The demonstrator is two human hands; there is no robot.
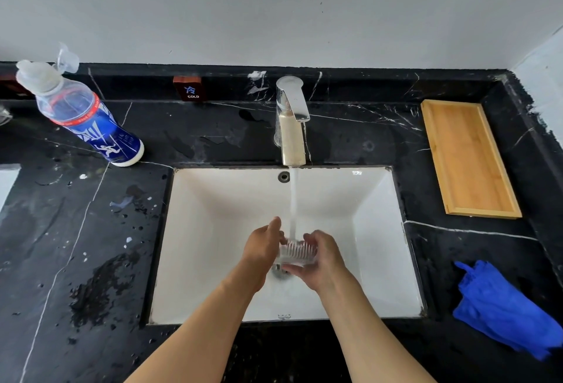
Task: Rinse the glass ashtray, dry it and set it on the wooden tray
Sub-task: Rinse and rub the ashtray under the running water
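The ribbed glass ashtray (pixel 297 253) is held over the middle of the white sink (pixel 213 199), right under the running stream of water (pixel 293 202) from the chrome faucet (pixel 292 120). My left hand (pixel 263 245) grips its left side and my right hand (pixel 320 256) cups its right side and underside. The wooden tray (pixel 467 158) lies flat on the black counter to the right of the faucet, with nothing on it. A crumpled blue cloth (pixel 502 306) lies on the counter at the sink's right front corner.
A blue-labelled plastic bottle (pixel 88 117) stands at the back left of the black marble counter (pixel 76 230). A small brown "COLD" sign (pixel 189 89) leans against the backsplash. Water drops and wet patches spot the counter left of the sink. The drain (pixel 281 273) sits below the ashtray.
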